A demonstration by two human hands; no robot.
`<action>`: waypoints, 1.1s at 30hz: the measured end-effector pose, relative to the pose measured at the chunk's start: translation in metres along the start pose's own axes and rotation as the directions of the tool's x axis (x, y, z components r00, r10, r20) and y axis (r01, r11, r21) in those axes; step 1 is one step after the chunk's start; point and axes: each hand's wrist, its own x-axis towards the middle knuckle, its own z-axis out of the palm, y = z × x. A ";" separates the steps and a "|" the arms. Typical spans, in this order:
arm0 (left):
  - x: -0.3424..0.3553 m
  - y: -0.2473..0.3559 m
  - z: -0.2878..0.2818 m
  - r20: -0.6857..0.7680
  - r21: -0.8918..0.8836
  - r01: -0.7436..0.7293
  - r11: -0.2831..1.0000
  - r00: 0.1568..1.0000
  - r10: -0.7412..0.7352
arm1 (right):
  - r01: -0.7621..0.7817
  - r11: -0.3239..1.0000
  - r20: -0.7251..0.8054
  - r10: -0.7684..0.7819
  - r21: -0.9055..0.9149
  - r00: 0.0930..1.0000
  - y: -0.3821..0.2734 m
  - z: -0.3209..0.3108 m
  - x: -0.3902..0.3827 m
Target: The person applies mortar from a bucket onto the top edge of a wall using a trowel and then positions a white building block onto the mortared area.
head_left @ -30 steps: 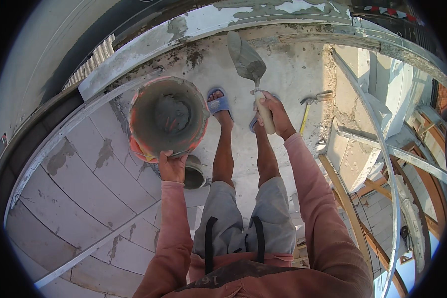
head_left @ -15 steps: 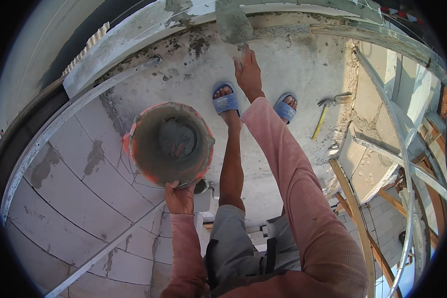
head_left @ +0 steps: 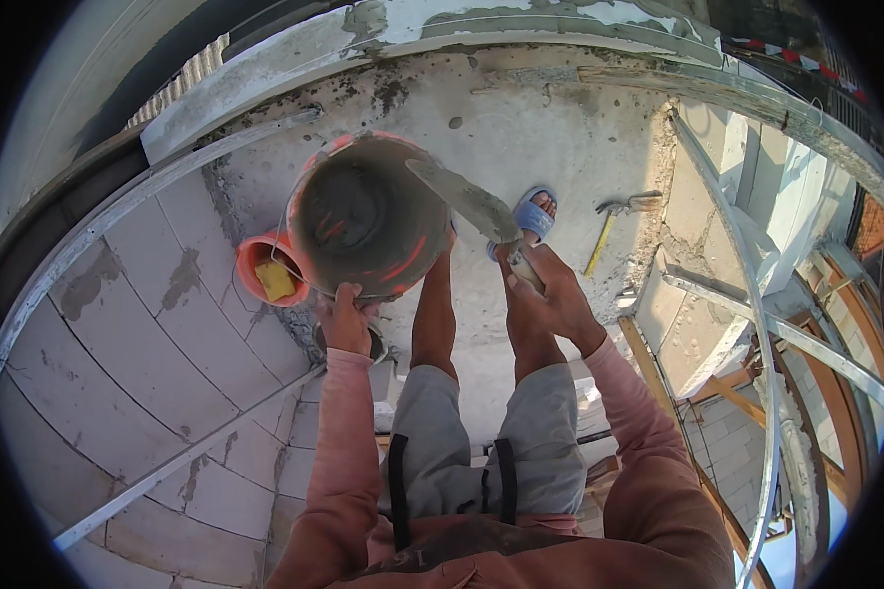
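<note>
My left hand (head_left: 346, 319) grips the near rim of a large orange bucket (head_left: 408, 211), which is tilted so its mortar-smeared inside faces me. Grey wet mortar (head_left: 344, 221) lies in its bottom. In my right hand (head_left: 557, 296) is a trowel (head_left: 469, 204), held by its handle with the fingers closed round it. The grey-coated blade points up and left, its tip overlapping the bucket's right rim; whether the two touch, I cannot tell. Beside the bucket's lower left sits a small orange pail (head_left: 248, 263) holding a yellow sponge (head_left: 276, 281).
A hammer with a yellow handle (head_left: 597, 242) lies on the concrete floor (head_left: 491, 118) to the right. Across the far side runs a low wall (head_left: 295, 88) with grey mortar patches and a taut string. Pale block walling (head_left: 157, 334) fills the left; metal bars (head_left: 776, 334) cross the right.
My right hand has drawn the trowel back from the far wall to the bucket's right rim. The bucket is held farther up and right in view, uncovering the small pail with the sponge.
</note>
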 end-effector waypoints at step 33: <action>-0.056 0.024 0.074 0.233 0.130 -0.285 0.950 0.940 0.250 | 0.078 0.834 0.244 0.069 -0.546 0.967 -0.089 -0.019 0.013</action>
